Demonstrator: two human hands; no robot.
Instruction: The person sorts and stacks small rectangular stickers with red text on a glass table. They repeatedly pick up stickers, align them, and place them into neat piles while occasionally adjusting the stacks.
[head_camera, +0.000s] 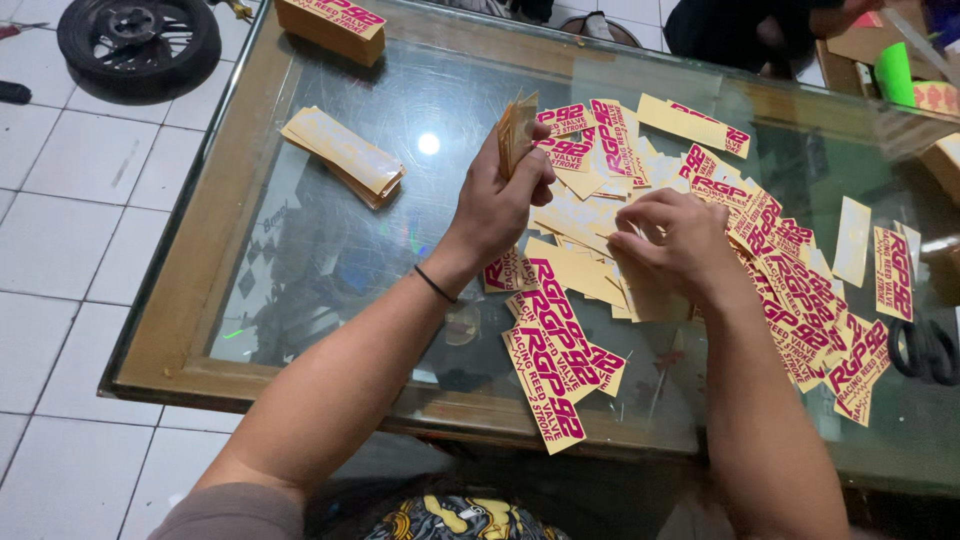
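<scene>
The left hand (503, 195) is up off the table, fingers curled tight around a small stack of yellow stickers (517, 128) held on edge, the stack poking up above the thumb. A thin black band (434, 284) sits on that wrist. The right hand (672, 240) is down low, palm over the loose pile of yellow stickers with magenta lettering (770, 270), fingers bent narrow and the fingertips pinching at one sticker lying blank side up; whether it is actually gripped, I cannot tell. That pile spreads across the middle and right of the glass-topped table (330, 260), some stickers face up, some face down, and a few hang near the front wooden edge. Off to the left, well apart from both hands, a neat bundle of stickers (343, 155) lies on the glass, and a taller block of them (330, 25) sits at the far edge. Black scissors (922, 350) rest at the right edge. A tyre (138, 42) lies on the white tiled floor, far left. Another person sits across the table, mostly out of frame.
</scene>
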